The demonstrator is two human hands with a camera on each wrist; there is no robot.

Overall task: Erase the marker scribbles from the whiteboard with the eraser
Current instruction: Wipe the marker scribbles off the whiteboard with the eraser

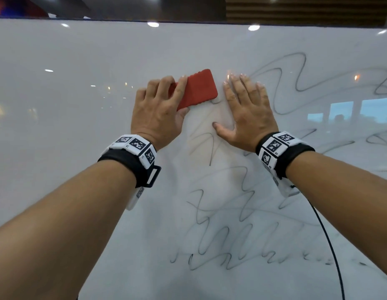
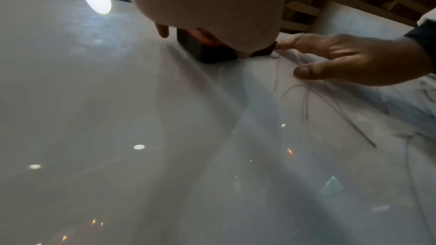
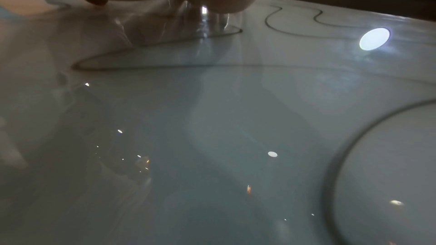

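Two hands lie side by side on a glossy whiteboard (image 1: 80,61), seen from the head camera. Far left, the board is bare apart from reflected ceiling lights. Next comes the left hand (image 1: 160,109), which grips a red eraser (image 1: 199,89): its fingers curl over the eraser's left end and the thumb tucks under the lower edge. The eraser lies tilted, pressed flat to the board, its right end just beside the other hand's fingertips. In the left wrist view the eraser (image 2: 207,51) shows its dark felt underside against the board, half hidden by the palm. A smeared, partly wiped patch with faint strokes lies between the two hands and below the eraser.

Right of that, the right hand (image 1: 249,111) lies flat with straight, spread fingers, palm down on the board and holding nothing; its thumb points back toward the left hand. The left wrist view shows this hand (image 2: 349,59) with thumb and fingertips touching the surface.

Dark marker scribbles (image 1: 296,83) loop from the right hand's fingers out to the right edge, and more zigzag lines (image 1: 231,239) run lower down between the forearms. Both wrists wear black bands with black-and-white marker tags, and a thin black cable (image 1: 331,245) hangs from the right one.
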